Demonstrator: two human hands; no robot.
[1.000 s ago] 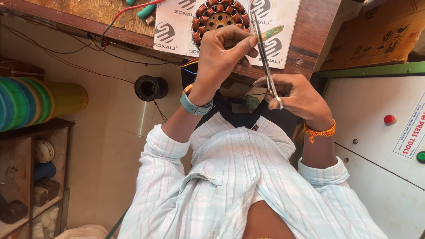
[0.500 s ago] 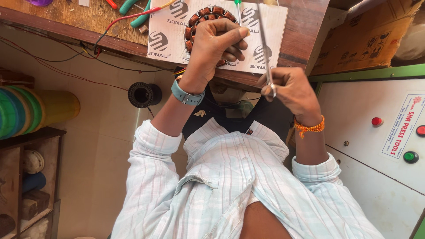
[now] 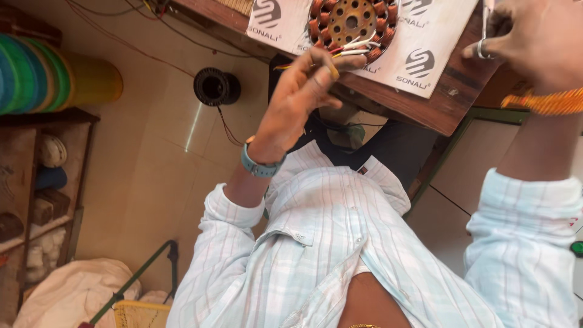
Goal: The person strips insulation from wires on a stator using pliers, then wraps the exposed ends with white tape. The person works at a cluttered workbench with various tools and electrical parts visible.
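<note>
One head view only, looking down past a pale checked shirt (image 3: 340, 243) to the edge of a wooden desk (image 3: 449, 109).

Item, left hand (image 3: 297, 103): raised at the near edge of the desk, a grey-blue wristband (image 3: 258, 167) on it, its grip pinched together on a bunch of thin white leads (image 3: 352, 48).

Item, wound motor stator (image 3: 352, 23): round, copper coils about a holed metal core, lying flat on white printed paper (image 3: 425, 54) on the desk. The leads run from its near rim straight into the pinching fingers.

Item, right hand (image 3: 534, 36): at the far right, orange thread (image 3: 546, 102) on the wrist, closed on the ring handle of scissors (image 3: 484, 36); blades out of frame, so whether they are open cannot be told.

Item, surroundings: black wire spool (image 3: 215, 87) on the tiled floor at the left; stacked coloured rolls (image 3: 42, 76) above a shelf (image 3: 36, 182) further left.

Hazard, as judged: a hard pull on the leads could drag the stator toward the desk edge or strain the windings where they leave the coils. The scissors, held close by, could nick insulation or a finger if brought in without a clear sight of the blades.
</note>
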